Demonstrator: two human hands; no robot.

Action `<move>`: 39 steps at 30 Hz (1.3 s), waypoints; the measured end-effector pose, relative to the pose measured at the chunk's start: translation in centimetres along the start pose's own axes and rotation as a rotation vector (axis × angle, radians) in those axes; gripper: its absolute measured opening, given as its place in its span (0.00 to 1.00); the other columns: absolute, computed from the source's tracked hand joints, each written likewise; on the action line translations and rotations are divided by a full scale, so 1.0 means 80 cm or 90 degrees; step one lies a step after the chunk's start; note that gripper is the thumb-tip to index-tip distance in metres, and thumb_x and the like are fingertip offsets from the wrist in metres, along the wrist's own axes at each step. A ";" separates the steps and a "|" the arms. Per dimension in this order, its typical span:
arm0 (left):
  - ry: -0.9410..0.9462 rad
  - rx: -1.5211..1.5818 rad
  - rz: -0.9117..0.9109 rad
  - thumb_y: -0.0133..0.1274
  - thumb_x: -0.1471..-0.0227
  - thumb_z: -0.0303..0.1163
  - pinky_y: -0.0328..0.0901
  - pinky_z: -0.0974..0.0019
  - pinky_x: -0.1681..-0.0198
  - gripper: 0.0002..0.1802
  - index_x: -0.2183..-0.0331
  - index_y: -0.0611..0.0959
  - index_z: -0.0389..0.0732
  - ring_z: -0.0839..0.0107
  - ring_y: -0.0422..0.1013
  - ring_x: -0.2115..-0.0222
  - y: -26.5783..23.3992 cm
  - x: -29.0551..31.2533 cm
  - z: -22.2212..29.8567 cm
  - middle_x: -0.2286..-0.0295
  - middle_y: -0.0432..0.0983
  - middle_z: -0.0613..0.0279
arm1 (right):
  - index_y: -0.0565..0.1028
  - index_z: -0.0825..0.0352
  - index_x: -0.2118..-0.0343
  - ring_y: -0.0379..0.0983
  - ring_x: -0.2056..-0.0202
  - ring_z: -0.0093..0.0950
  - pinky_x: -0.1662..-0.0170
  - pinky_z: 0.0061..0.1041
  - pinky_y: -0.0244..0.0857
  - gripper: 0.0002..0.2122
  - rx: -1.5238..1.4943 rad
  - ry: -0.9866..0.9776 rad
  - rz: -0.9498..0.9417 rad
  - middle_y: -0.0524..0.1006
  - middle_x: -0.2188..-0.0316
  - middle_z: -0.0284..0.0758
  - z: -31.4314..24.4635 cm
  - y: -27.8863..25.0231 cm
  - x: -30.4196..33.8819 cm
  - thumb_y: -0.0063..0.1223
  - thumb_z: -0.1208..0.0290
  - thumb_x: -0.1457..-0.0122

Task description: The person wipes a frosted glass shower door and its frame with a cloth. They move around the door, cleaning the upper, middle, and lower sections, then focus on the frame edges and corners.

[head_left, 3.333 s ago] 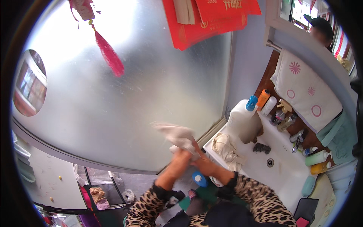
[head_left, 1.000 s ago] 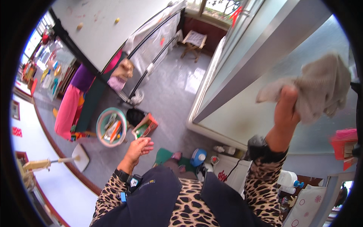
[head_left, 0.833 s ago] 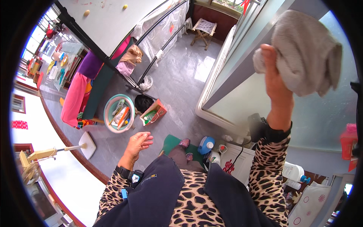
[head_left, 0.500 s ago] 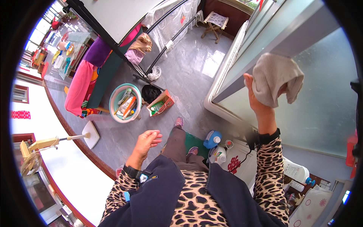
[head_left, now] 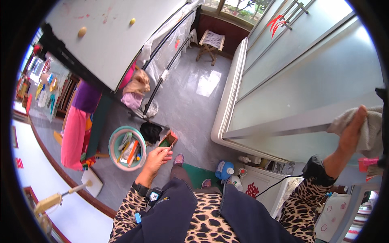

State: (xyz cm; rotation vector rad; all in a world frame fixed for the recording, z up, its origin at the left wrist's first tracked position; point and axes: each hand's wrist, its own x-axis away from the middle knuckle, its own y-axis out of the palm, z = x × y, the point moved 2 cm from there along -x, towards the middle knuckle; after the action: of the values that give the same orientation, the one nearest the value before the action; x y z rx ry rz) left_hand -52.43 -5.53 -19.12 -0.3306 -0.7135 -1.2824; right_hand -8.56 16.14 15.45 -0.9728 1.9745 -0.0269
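Observation:
A grey cloth (head_left: 373, 135) is in my right hand (head_left: 349, 135), which is raised at the far right with its fingers wrapped round it. The cloth is up at the right end of the grey metal rail (head_left: 296, 128), which crosses the frosted glass panel (head_left: 300, 87) of an enclosure. Part of the cloth is lost at the dark picture rim, and I cannot tell how firmly it presses. My left hand (head_left: 154, 163) hangs in the air before my body, fingers curled together, with nothing in it. Behind it is a small red box (head_left: 172, 139) on the floor.
A two-tone basin (head_left: 140, 165) of bottles and tools stands at left on the grey floor (head_left: 194, 109). A blue jug (head_left: 223, 170) stands beside the white cabinet (head_left: 267, 182). A folding stool (head_left: 212, 39) is at the back, and a white board (head_left: 109, 40) at upper left.
My right hand has carried the cloth to the right and lower in the picture. The view has shifted, showing more of the glass panels and their handles. My left hand stays curled.

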 end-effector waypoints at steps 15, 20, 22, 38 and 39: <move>-0.014 0.012 -0.186 0.50 0.42 0.40 0.66 0.73 0.71 0.16 0.56 0.75 0.40 0.72 0.74 0.68 -0.057 -0.149 0.040 0.64 0.77 0.61 | 0.78 0.68 0.60 0.74 0.65 0.26 0.59 0.28 0.69 0.11 0.644 -0.622 0.112 0.78 0.69 0.32 -0.176 0.002 -0.020 0.60 0.67 0.43; 0.011 0.094 -0.211 0.50 0.42 0.38 0.64 0.73 0.73 0.11 0.62 0.76 0.41 0.72 0.73 0.71 -0.029 -0.162 0.063 0.69 0.75 0.64 | 0.72 0.69 0.50 0.71 0.55 0.33 0.51 0.36 0.64 0.23 0.559 -0.436 0.153 0.75 0.58 0.36 -0.267 -0.044 -0.129 0.59 0.62 0.45; -0.007 0.075 -0.216 0.51 0.42 0.38 0.66 0.71 0.73 0.12 0.61 0.76 0.41 0.70 0.74 0.70 -0.024 -0.171 0.064 0.69 0.75 0.62 | 0.66 0.70 0.45 0.67 0.50 0.38 0.47 0.40 0.60 0.30 0.623 -0.504 0.211 0.71 0.51 0.39 -0.305 -0.063 -0.161 0.59 0.58 0.46; -0.113 0.058 -0.146 0.50 0.43 0.41 0.67 0.63 0.77 0.14 0.62 0.74 0.41 0.65 0.73 0.73 -0.044 -0.214 -0.016 0.69 0.74 0.60 | 0.78 0.63 0.68 0.68 0.53 0.33 0.43 0.45 0.52 0.14 0.860 -0.766 -0.194 0.74 0.61 0.32 -0.335 -0.104 -0.163 0.59 0.67 0.62; -0.107 0.069 -0.145 0.50 0.43 0.41 0.67 0.63 0.77 0.14 0.62 0.74 0.41 0.65 0.73 0.73 -0.040 -0.215 -0.014 0.68 0.74 0.60 | 0.78 0.62 0.70 0.68 0.54 0.32 0.43 0.45 0.52 0.13 0.847 -0.790 -0.209 0.75 0.62 0.32 -0.331 -0.106 -0.159 0.58 0.67 0.63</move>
State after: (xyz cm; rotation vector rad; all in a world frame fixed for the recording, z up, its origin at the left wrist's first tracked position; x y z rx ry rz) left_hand -57.07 5.88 -31.63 -0.2769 -0.9822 -1.4356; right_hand -19.17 9.45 43.35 -0.1975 0.3620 -0.6544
